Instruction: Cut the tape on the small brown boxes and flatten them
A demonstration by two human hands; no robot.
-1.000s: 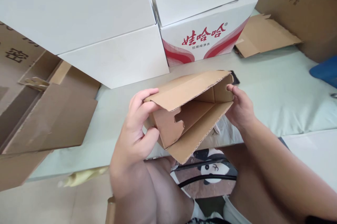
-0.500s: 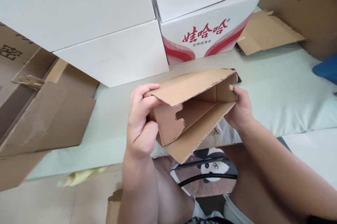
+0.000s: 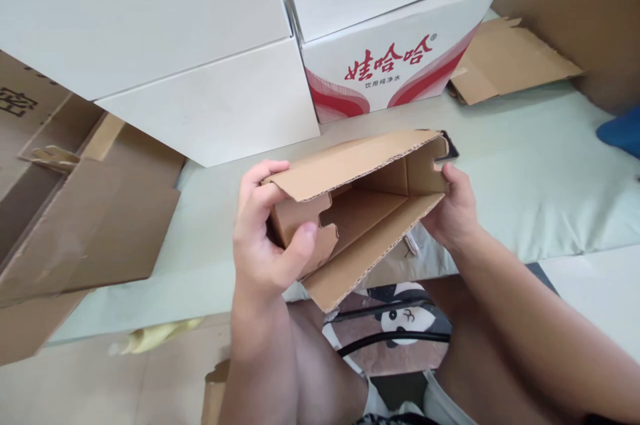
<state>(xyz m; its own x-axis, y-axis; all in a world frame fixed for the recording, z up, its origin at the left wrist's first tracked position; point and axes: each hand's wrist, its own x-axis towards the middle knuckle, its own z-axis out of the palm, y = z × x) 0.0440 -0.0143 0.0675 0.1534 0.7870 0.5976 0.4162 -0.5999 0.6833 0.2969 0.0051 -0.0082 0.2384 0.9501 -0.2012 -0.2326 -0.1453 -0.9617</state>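
I have both hands on an open cardboard box, held at the near edge of the table, which is covered in pale green cloth. The box is tilted, its mouth turned toward my camera; I can't tell whether its underside touches the table. My left hand is clamped on the left end, fingers over the top panel's corner and thumb against the notched end flap. My right hand grips the right end, thumb at its edge; I can't fully see the other fingers there. Just behind that end lies a dark object. Toward the far edge stands a white carton with red lettering, a folded cardboard piece to its right. An open brown carton sits toward the table's left.
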